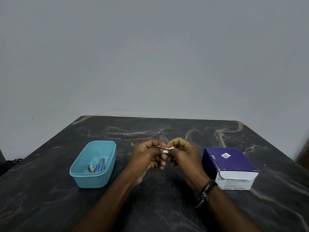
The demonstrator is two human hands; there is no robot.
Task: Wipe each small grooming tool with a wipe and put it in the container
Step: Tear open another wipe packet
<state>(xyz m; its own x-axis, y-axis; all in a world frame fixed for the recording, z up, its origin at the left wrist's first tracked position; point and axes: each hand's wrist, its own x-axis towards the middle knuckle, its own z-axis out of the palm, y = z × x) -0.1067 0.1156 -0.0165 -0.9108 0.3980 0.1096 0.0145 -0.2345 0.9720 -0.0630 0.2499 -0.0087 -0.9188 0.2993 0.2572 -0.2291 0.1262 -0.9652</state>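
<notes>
Above the middle of the dark marble table, my left hand [148, 156] and my right hand [181, 153] meet fingertip to fingertip. Both pinch a small white and pink wipe packet [165, 149] between thumbs and forefingers. A light blue plastic container [80, 173] stands on the table to the left of my hands. Inside it lie several small grooming tools [97, 165], among them a metal nail clipper and a blue-handled tool. Whether my hands hide another tool I cannot tell.
A purple and white box of alcohol swabs [229, 166] stands on the table [50, 198] to the right of my right hand, its flap side toward me. A dark band circles my right wrist [206, 190]. A grey wall rises behind the table.
</notes>
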